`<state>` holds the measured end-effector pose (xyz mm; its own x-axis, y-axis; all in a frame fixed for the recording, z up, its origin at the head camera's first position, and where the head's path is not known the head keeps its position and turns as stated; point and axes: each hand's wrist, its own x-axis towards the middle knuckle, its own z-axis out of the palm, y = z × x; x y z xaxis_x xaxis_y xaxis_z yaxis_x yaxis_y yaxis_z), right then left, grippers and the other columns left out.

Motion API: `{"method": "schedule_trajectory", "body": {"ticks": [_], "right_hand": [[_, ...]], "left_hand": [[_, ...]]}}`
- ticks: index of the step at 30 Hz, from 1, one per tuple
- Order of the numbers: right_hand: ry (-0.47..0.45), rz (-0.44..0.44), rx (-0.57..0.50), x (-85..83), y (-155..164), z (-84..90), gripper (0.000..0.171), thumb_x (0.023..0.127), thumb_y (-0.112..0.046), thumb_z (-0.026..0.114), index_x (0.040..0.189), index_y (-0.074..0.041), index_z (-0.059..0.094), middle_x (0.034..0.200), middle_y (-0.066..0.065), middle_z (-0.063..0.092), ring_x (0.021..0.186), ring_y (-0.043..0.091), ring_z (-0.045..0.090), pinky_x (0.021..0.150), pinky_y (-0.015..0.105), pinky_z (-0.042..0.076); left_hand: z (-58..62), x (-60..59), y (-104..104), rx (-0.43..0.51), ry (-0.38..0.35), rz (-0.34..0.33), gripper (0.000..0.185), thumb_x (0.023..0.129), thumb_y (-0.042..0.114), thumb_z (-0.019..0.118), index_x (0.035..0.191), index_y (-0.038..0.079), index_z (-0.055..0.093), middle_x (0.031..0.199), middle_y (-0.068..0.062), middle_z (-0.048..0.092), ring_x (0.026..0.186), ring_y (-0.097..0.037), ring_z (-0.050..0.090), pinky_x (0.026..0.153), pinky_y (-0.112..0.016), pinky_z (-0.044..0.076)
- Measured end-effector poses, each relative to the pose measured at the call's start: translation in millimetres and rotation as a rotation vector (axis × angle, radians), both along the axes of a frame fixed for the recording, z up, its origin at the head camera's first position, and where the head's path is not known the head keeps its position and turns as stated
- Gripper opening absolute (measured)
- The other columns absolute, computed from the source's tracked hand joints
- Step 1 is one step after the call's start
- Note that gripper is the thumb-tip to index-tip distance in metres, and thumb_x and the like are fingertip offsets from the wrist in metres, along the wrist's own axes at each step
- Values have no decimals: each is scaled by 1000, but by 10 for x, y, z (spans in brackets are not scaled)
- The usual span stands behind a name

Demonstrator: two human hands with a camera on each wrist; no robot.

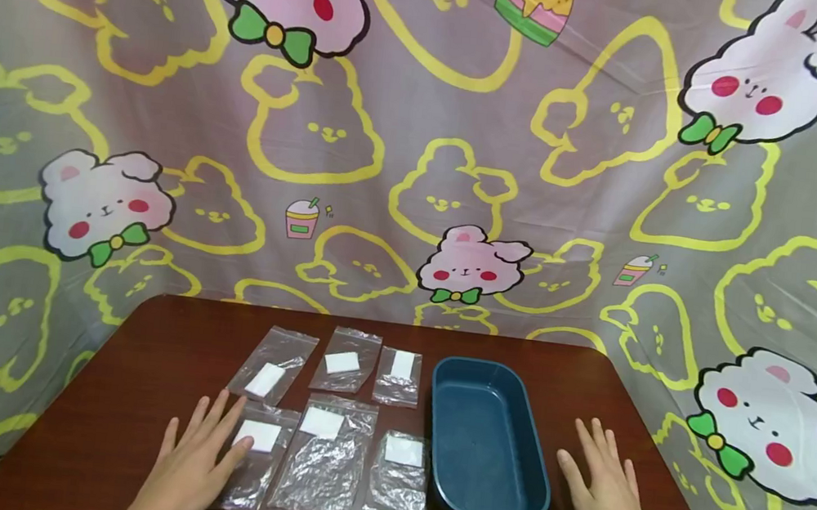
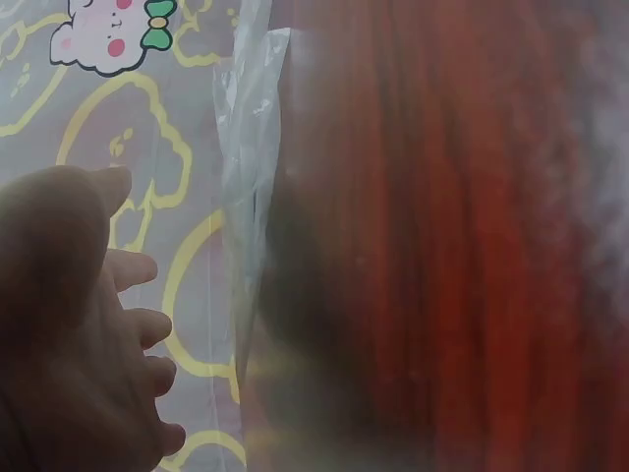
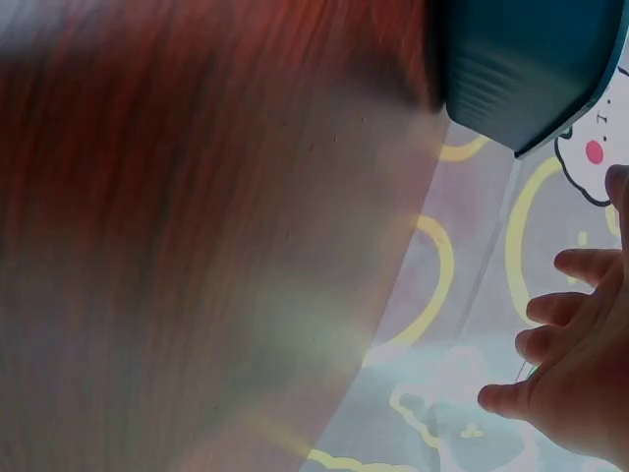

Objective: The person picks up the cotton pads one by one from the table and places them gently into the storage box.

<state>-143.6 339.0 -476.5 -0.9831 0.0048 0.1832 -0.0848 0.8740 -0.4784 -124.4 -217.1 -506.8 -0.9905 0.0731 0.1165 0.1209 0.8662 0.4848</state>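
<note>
The table (image 1: pixel 104 423) is a dark reddish brown with a faint wood grain. On it, the tub (image 1: pixel 487 439) is a deep teal blue inside and out. Left of the tub lie clear, shiny plastic bags (image 1: pixel 329 461), each with a plain white square (image 1: pixel 322 422) inside. Behind the tub hangs a grey-mauve cloth (image 1: pixel 421 125) patterned with yellow bear outlines, pink and white bears with red cheeks and green bows, and small pink drink cups.
</note>
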Motion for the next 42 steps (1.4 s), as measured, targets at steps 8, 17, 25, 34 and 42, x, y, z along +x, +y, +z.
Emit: {"method": "schedule_trajectory", "body": {"ticks": [8, 17, 25, 34, 42], "right_hand": [[30, -41, -136, 15, -26, -13, 70, 106, -43, 47, 157, 0, 27, 160, 32, 19, 149, 49, 8, 114, 72, 3], [-19, -133, -281, 16, -73, 54, 69, 106, -44, 46, 160, -7, 23, 162, 26, 19, 146, 51, 19, 107, 75, 24], [-60, -163, -391, 26, -164, 41, 67, 107, -46, 43, 162, -13, 21, 163, 21, 21, 145, 50, 22, 108, 73, 24], [-32, -126, -487, 15, -332, -2, 62, 108, -42, 43, 160, -13, 27, 162, 20, 26, 146, 44, 24, 110, 67, 27], [-47, -79, -559, 3, -526, -36, 57, 110, -36, 39, 160, -11, 27, 162, 18, 27, 146, 38, 25, 111, 63, 28]], "left_hand": [[-38, 41, 28, 97, -36, 4, 70, 104, 50, 46, 158, 7, 31, 161, -30, 19, 147, -53, 10, 108, -78, -3], [-66, 87, 76, 259, -35, 0, 68, 105, 43, 49, 157, 4, 31, 160, -30, 19, 146, -55, 9, 108, -78, -4], [-82, 97, 153, 339, -63, -26, 68, 104, 40, 53, 156, 2, 31, 161, -30, 18, 146, -56, 6, 108, -78, -5], [-140, 89, 241, 346, -55, -56, 72, 100, 40, 61, 155, 2, 35, 160, -28, 22, 147, -54, 8, 111, -75, -4], [-188, 90, 261, 273, 18, -63, 72, 96, 36, 68, 153, 2, 40, 158, -26, 31, 147, -51, 16, 115, -69, 3]]}}
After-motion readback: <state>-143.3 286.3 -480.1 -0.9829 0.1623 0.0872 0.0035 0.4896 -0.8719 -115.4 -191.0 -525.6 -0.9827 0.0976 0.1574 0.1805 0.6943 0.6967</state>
